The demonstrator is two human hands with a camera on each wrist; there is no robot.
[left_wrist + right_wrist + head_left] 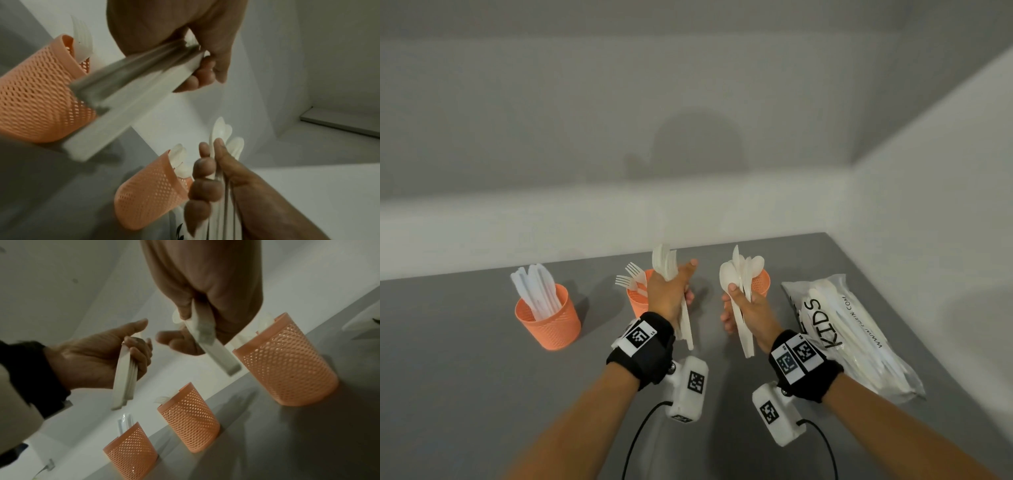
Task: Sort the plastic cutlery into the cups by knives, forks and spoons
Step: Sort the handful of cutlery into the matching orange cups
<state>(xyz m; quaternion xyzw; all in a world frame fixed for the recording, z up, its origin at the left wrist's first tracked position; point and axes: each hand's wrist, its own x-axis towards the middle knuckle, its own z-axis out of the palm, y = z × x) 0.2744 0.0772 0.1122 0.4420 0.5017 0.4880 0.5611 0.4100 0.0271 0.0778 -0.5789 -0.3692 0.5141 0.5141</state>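
While both hands grip bundles of white cutlery above the table (465, 377), the sorting looks well under way but not finished. The left bundle (665, 263), which seems to be forks though its heads overlap too much to be sure, stands upright in the left hand (669, 294), fingers and thumb curled round the handles; the handles hang below the fist. The right bundle (743, 270) shows spoon bowls fanned above the right hand (746, 308), which is likewise closed round the handles, these too running down past the palm. Each bundle sits in the middle of its grip, heads up, clear of the table.

Just behind the left hand is the fork cup (637, 301), with a few forks (630, 275) standing in it. Behind the right hand is the spoon cup (762, 282), mostly hidden; the left wrist view shows spoon bowls at its rim. Well to the left stands the knife cup (548, 318), holding a cluster of knives (536, 287). So each kind has its cup already, and each held bundle is near its likely cup.

At the right, the bag (852, 335), printed "KIDS", lies on the table and holds more cutlery, so I judge a good share remains to sort.
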